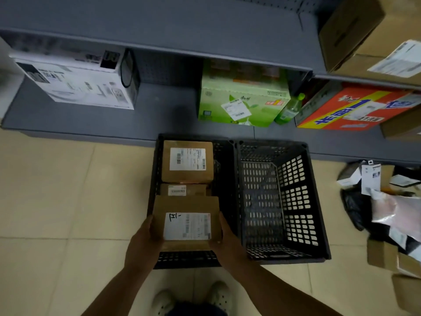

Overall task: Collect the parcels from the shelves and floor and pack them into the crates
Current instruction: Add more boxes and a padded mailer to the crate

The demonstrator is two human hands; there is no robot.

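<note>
Left hand [145, 238] and right hand [224, 236] each grasp one side of a labelled brown parcel [186, 222] above the left crate [157, 156], beside the right crate [296, 201].

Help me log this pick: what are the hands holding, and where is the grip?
Both hands hold one brown labelled parcel over the left crate: left hand on its left side, right hand on its right side.

Beige tiled floor [57, 190]; grey metal shelving [159, 106] with pegboard back; dim light.
</note>
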